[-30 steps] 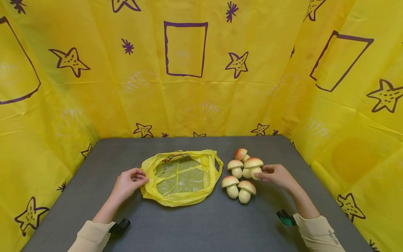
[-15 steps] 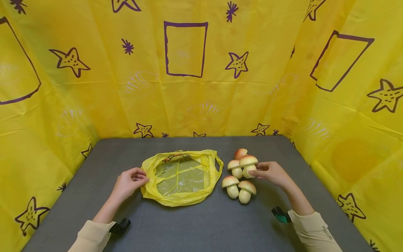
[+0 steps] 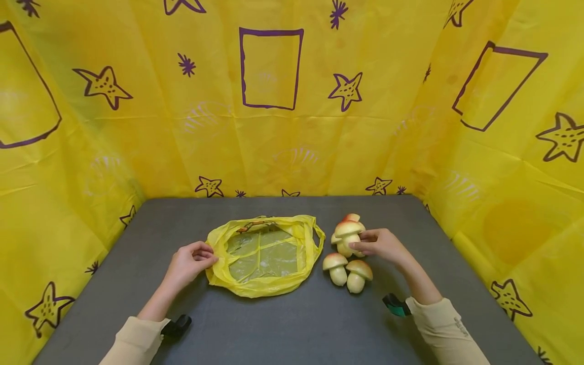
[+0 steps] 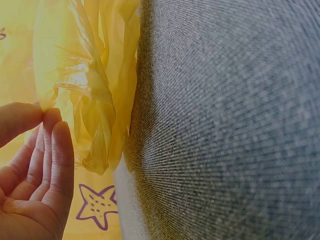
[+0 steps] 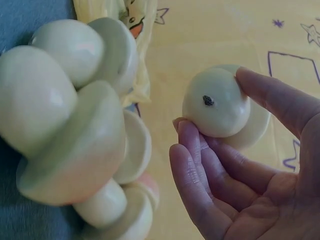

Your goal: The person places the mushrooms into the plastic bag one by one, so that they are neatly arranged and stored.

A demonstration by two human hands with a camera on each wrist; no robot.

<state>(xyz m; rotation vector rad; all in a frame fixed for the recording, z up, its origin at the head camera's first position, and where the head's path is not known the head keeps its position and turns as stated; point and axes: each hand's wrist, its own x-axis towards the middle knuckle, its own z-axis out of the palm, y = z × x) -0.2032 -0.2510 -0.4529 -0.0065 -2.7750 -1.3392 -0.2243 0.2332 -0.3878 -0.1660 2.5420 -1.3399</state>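
Nearer than the bag (image 3: 260,290), two beige sleeves (image 3: 139,338) lie over the grey table (image 3: 274,332); small marks on the right one are too blurred to read. Black wrist mounts (image 3: 177,327) sit at the cuffs, the right one with a green patch. Right of the bag's near part, two mushrooms (image 3: 336,272) lie side by side. At the bag's left edge, the left hand (image 3: 187,264) pinches the yellow plastic between thumb and fingertip. The bag's mouth gapes upward; its orange-and-black print (image 3: 257,224) is crumpled and unreadable. Right of the bag, the right hand (image 3: 382,246) grips a mushroom (image 3: 348,230) by its stem, thumb and fingers parted by the stem's width; a dark spot marks the stem's end. Just beyond, three more mushrooms (image 3: 352,217) are partly hidden. Farther than the bag, a yellow curtain (image 3: 182,147) bears purple stars and four-sided outlines.
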